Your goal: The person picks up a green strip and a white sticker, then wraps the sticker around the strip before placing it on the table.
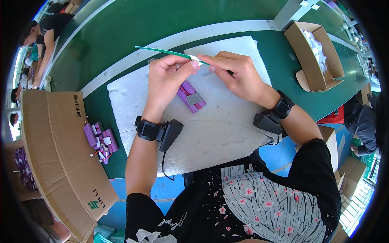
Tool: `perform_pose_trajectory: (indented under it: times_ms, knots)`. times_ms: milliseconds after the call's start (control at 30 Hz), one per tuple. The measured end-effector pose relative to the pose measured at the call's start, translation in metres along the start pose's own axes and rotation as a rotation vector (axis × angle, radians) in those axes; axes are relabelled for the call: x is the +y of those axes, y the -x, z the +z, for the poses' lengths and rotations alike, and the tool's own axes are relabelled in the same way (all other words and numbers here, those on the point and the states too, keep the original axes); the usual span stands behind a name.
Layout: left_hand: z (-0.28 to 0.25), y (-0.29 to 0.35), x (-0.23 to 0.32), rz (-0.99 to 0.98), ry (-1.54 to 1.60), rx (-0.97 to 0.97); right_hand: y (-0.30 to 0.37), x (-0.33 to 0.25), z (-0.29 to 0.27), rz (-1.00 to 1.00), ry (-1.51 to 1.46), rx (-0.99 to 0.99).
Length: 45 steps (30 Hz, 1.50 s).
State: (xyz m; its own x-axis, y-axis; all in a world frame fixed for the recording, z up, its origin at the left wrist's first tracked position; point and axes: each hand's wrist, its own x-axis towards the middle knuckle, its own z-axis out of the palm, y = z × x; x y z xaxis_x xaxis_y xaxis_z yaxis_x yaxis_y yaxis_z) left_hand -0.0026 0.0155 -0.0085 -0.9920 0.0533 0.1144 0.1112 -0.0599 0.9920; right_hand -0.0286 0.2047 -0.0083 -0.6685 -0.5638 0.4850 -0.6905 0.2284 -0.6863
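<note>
In front of me, above the pale foam mat [133, 95], my two hands hold a thin green strip [162, 51] with a small white piece [195, 59] on it. My left hand [164, 79] pinches it from the left between thumb and fingers. My right hand [241, 75] pinches the white piece and the strip's right end between thumb and forefinger. Just below the hands, a purple battery pack [186, 87] lies on the mat, with a grey pad [194, 99] on top and red wire along it. My left hand partly hides its upper end.
Several purple battery packs [101, 139] with white patches and wires lie left of the mat. A large cardboard box [60, 150] stands at the left edge. An open carton [302, 60] with white pieces sits at the back right. Another person [48, 40] works at the far left.
</note>
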Motion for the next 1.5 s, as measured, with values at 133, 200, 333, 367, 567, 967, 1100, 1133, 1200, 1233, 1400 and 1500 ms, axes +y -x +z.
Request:
perform_pose_trajectory:
  times_ms: [133,200,333,367,567,967,1100,1133,1200,1233,1400,1500]
  knots:
    - [-0.0002,-0.0003,-0.0021,-0.004,-0.015,0.009,0.0002,-0.0001,-0.0003,0.005,0.007,-0.005]
    - [-0.0006,-0.0005,-0.0019,-0.008,-0.02,0.012,0.0004,0.0002,0.0,0.01,0.013,-0.004]
    - [-0.001,-0.0012,-0.001,-0.019,-0.02,0.008,-0.0003,-0.0015,-0.0015,0.041,0.039,-0.027]
    - [-0.0012,-0.0012,-0.0013,-0.018,-0.004,0.006,-0.0002,-0.0019,-0.0017,0.055,0.05,-0.039]
    - [-0.0037,-0.0027,-0.0023,-0.063,0.025,-0.008,0.0001,-0.0026,-0.0018,0.045,0.057,-0.016]
    - [-0.0022,-0.0033,-0.0038,-0.033,0.091,-0.03,0.0002,-0.0023,-0.0011,0.048,0.017,0.017]
    - [-0.0016,-0.0028,-0.0028,-0.033,0.103,-0.032,0.0003,-0.002,-0.0006,0.039,0.004,0.035]
    - [-0.0016,-0.0028,-0.0029,-0.033,0.103,-0.032,0.0003,-0.0019,-0.0005,0.04,0.004,0.037]
    - [-0.002,-0.0029,-0.003,-0.03,0.109,-0.039,0.0001,-0.0025,-0.0007,0.04,0.005,0.041]
    - [-0.0021,-0.0029,-0.003,-0.028,0.112,-0.043,-0.0001,-0.0031,-0.0011,0.038,0.005,0.042]
    - [-0.0022,-0.003,-0.0033,-0.038,0.128,-0.042,0.0002,-0.0024,-0.0008,0.028,0.005,0.047]
    - [-0.0029,-0.0033,-0.0041,-0.059,0.161,-0.042,0.0003,-0.0019,-0.0006,0.025,-0.001,0.048]
